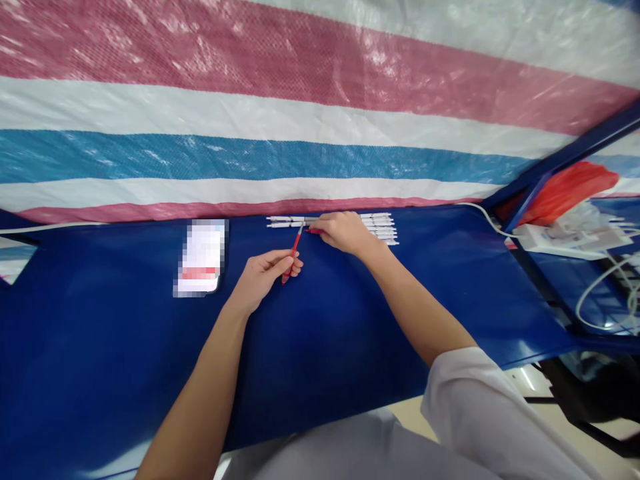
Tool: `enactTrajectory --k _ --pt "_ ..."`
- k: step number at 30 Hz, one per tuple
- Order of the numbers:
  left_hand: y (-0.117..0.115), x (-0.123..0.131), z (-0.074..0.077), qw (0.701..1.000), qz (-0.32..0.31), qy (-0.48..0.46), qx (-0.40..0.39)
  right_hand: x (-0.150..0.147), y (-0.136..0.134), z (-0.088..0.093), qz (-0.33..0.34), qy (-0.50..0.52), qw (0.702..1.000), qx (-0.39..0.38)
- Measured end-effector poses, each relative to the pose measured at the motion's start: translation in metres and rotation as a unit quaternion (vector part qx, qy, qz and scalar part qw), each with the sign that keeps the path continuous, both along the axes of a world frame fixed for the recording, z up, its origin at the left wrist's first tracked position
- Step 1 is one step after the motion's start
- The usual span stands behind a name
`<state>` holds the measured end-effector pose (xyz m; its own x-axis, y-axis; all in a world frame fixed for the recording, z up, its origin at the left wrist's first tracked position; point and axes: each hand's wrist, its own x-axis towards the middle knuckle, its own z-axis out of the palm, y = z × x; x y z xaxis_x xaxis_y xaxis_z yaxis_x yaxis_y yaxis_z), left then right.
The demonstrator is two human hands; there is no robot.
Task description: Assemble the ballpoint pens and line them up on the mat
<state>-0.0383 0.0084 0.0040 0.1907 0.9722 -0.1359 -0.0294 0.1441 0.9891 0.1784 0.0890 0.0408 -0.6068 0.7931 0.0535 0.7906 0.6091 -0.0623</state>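
a white short sleeve [480,393] covers the right upper arm at five o'clock. both forearms [210,373] are bare. pale grey cloth [350,447] shows at six o'clock.

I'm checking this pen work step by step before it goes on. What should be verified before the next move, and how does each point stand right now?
1. Left hand grips the red pen: ok, held in the fingers.
2. Right hand on the white pens: ok, resting on the row.
3. White pens aligned: ok, parallel, side by side at the far edge of the table.
4. What the right fingertips hold: cannot tell; a bit of red shows there.
5. Cables away from both hands: ok, off to the right.
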Motion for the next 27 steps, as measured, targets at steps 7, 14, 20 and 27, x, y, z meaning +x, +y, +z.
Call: enactTrajectory --k 7,14,20,27 --pt "-0.0009 0.0011 -0.0019 1.000 -0.006 -0.008 0.004 -0.0048 0.0013 -0.0042 0.003 -0.014 1.000 0.008" --pt "-0.0001 0.0013 -0.0005 1.000 -0.013 -0.005 0.013 -0.0031 0.0050 -0.0004 0.029 -0.024 0.999 -0.014" --pt "-0.0009 0.0024 0.0008 1.000 -0.008 -0.005 0.015 -0.0074 0.0033 0.0018 0.033 -0.035 0.999 -0.012" --pt "-0.0013 0.0024 -0.0008 1.000 -0.002 -0.017 0.012 -0.0025 0.0024 0.0022 0.014 0.054 0.998 -0.029"
